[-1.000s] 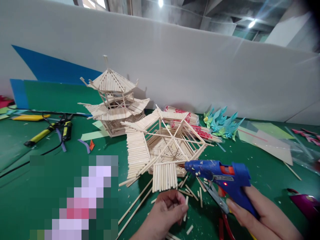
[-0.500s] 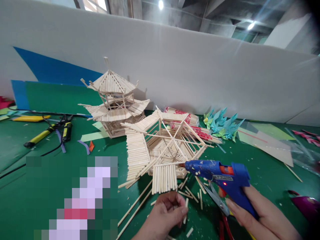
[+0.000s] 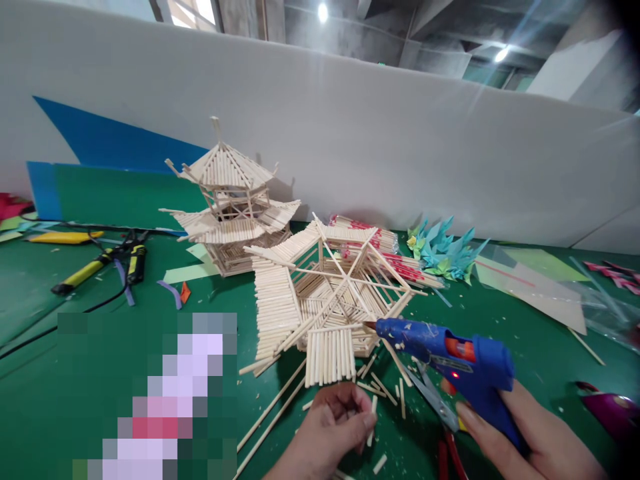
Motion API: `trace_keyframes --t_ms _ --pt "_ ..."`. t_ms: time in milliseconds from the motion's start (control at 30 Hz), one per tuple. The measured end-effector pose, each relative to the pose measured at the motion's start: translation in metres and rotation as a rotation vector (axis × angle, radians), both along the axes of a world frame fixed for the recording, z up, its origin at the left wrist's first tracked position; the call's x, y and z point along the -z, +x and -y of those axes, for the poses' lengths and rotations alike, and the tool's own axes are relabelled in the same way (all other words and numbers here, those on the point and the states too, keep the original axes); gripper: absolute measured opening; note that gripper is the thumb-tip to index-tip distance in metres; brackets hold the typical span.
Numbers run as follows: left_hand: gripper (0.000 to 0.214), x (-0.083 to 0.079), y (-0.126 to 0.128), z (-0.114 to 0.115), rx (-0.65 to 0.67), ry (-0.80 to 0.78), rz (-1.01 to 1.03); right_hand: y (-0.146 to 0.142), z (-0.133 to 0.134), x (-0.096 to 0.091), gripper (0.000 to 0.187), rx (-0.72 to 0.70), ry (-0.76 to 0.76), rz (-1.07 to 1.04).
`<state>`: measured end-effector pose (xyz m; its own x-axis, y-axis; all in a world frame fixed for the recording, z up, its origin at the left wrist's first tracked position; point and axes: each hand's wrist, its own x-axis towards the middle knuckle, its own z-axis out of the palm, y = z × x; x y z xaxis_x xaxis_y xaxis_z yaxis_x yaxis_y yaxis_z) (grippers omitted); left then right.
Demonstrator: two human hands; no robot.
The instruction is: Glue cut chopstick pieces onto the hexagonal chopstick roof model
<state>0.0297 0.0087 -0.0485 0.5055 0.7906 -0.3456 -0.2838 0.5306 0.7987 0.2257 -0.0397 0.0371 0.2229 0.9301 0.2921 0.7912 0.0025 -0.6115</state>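
Observation:
My right hand [image 3: 537,430] grips a blue hot glue gun [image 3: 450,350] with a small red light on its side. The gun's nozzle is at the front edge beam of a wooden-stick pavilion model [image 3: 277,307], just right of a short panel of sticks [image 3: 330,357]. Below that panel, my left hand [image 3: 343,427] is closed, thumb against fingers, on a short wooden stick [image 3: 374,404]. Roof panels of side-by-side sticks cover the model's left and back; bare beams show at the right.
A finished-looking stick pagoda [image 3: 227,230] stands behind. Scissors [image 3: 435,400] lie under the gun, near cut sticks [image 3: 385,387]. Packed sticks [image 3: 405,263] and teal folded paper [image 3: 443,250] sit at the back. Yellow-black pliers [image 3: 85,270] lie left; a pixelated patch [image 3: 165,400] hides the lower left.
The glue gun and my right hand have shifted slightly right, the nozzle sliding along the model's edge beam. My left hand stays in place.

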Motion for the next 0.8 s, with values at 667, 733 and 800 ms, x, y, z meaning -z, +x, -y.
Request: trace_keyframes --t_ms 667,733,800 --pt "0.02 -0.017 -0.002 0.0 -0.084 -0.042 0.095 0.038 0.008 0.036 0.035 0.508 -0.182 -1.036" --pt "0.019 -0.017 -0.002 0.0 -0.082 -0.055 0.119 0.045 0.008 0.051 0.048 0.534 -0.256 -0.838" --pt "0.018 -0.017 -0.002 0.0 -0.077 -0.064 0.137 0.051 0.006 0.062 0.06 0.484 -0.312 -0.636"
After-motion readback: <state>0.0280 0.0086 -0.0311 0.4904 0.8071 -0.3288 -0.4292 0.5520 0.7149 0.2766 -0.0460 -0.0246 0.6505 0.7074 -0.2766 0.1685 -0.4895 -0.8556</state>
